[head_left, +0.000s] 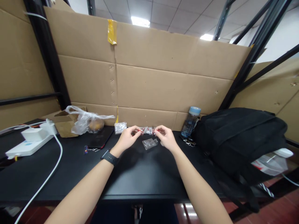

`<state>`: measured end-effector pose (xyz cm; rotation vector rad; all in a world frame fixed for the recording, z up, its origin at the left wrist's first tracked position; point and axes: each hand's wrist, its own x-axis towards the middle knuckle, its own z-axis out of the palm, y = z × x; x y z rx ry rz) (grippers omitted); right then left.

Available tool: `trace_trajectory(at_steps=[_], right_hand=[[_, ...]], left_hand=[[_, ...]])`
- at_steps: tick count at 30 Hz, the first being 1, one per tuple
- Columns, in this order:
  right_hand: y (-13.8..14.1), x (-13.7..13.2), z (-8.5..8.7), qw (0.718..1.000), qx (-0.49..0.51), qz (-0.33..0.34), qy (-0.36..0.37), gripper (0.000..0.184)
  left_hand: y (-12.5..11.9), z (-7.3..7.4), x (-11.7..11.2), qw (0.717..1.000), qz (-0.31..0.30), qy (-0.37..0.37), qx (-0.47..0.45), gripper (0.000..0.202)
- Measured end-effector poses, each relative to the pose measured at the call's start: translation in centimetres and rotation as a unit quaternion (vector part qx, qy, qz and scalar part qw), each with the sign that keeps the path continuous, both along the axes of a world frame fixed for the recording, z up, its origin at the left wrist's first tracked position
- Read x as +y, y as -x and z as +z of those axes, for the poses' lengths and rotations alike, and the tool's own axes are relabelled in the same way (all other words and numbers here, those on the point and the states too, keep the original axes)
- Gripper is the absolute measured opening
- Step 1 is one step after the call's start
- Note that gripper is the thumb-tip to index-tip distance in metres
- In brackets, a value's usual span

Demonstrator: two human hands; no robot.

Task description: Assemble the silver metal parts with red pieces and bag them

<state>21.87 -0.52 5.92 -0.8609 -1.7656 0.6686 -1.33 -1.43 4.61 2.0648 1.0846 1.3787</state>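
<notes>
My left hand (pixel 128 137), with a dark watch (pixel 110 157) on its wrist, is closed in a pinch over the middle of the desk. My right hand (pixel 167 137) mirrors it, thumb and forefinger pressed together. Between the fingertips shows a small clear plastic packet (pixel 148 130) with red at both ends, each end in one hand. Whether it is a single piece I cannot tell. Just below it, a flat clear plastic case (pixel 149 143) lies on the desk. Left of my left hand sits another shiny clear packet (pixel 120 127).
On the left are a white power strip (pixel 28 144) with its cable, a small cardboard box (pixel 67 124), a plastic bag (pixel 90 123) and a dark tablet-like slab (pixel 101 138). A water bottle (pixel 190 122), keys (pixel 189 143) and a black backpack (pixel 238 137) occupy the right. Cardboard (pixel 149 84) walls the back.
</notes>
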Motion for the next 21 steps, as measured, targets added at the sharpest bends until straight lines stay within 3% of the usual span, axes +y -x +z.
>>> trace_trajectory(at_steps=[7, 16, 19, 21], right_hand=[[3.1, -0.7, -1.7, 0.983, 0.102, 0.106, 0.113, 0.03], [2.8, -0.9, -1.5, 0.95, 0.168, 0.162, 0.206, 0.052], [2.6, -0.8, -1.3, 0.95, 0.186, 0.151, 0.201, 0.051], [2.1, -0.6, -1.1, 0.964, 0.167, 0.129, 0.164, 0.054]], left_hand=[[-1.9, -1.1, -0.1, 0.997, -0.033, 0.014, -0.07, 0.021], [-2.1, -1.8, -0.1, 0.998, 0.035, -0.01, -0.041, 0.024], [-2.2, -2.2, 0.2, 0.997, 0.061, 0.007, -0.042, 0.028], [-2.2, -2.7, 0.3, 0.998, 0.058, 0.021, 0.007, 0.028]])
